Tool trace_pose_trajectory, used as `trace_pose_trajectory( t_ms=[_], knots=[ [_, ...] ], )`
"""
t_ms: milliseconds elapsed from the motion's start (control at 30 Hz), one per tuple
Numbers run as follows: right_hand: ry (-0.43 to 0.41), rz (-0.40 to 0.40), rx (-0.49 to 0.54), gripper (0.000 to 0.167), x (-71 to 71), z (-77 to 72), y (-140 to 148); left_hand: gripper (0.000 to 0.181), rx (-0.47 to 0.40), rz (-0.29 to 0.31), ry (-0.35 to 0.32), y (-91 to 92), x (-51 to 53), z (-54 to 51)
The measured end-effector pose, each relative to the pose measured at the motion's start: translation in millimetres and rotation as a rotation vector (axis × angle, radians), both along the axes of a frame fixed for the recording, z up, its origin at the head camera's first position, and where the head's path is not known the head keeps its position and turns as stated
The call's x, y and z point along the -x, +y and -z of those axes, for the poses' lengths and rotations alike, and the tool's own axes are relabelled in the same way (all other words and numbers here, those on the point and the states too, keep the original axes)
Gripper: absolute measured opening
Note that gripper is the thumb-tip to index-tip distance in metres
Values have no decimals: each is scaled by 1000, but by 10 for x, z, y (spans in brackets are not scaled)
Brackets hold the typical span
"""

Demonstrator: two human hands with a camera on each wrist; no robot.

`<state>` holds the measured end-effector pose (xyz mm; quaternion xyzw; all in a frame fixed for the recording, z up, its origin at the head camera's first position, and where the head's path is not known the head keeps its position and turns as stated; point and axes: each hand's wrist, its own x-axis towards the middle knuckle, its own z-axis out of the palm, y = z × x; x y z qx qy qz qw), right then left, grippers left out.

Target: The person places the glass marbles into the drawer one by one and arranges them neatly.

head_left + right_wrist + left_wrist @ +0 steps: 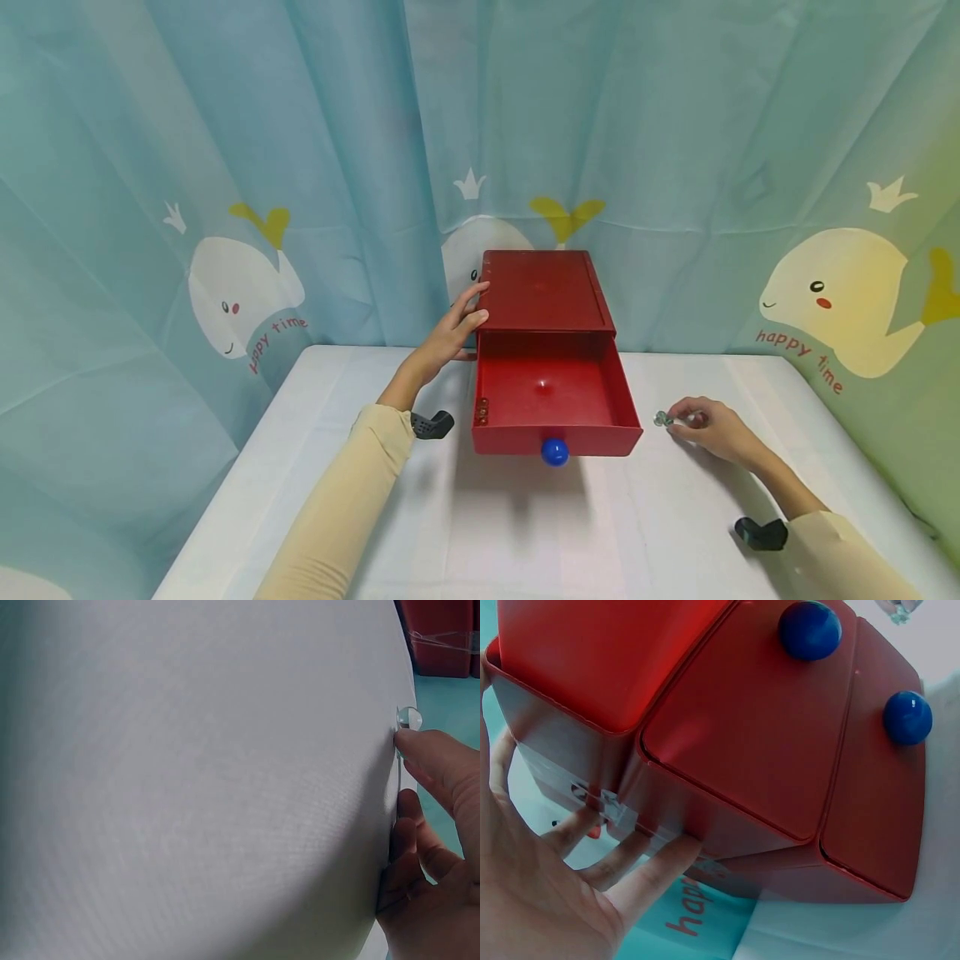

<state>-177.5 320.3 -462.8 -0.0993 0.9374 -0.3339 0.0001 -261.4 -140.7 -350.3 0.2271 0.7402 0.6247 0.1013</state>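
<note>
R hand (716, 432) pinching clear glassy piece (662, 418) — long axis unclear. L hand (444, 340) touching red cabinet (547, 292), unclenched — drawer (510, 442) jutting, blue knob (555, 452) pointing twd wearer.

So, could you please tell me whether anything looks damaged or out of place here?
Clear tape is stuck across the side of the red cabinet, perhaps a makeshift repair. Otherwise, nothing looks spilled or askew.

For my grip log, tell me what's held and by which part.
The right hand pinches a small clear piece by its end nearer the palm. The left hand only rests against the side of the red drawer unit.
</note>
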Motion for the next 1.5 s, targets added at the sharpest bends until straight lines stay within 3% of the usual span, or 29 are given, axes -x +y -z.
trace_pose_trajectory(
  t_ms=[1133,1500],
  knots=[
    [2,1,-16,14,19,26,14,64,9,-10,4,-4,-3,-1],
    [36,-113,-35,11,45,-130,16,64,11,-5,7,-11,0,-6]
  ],
)
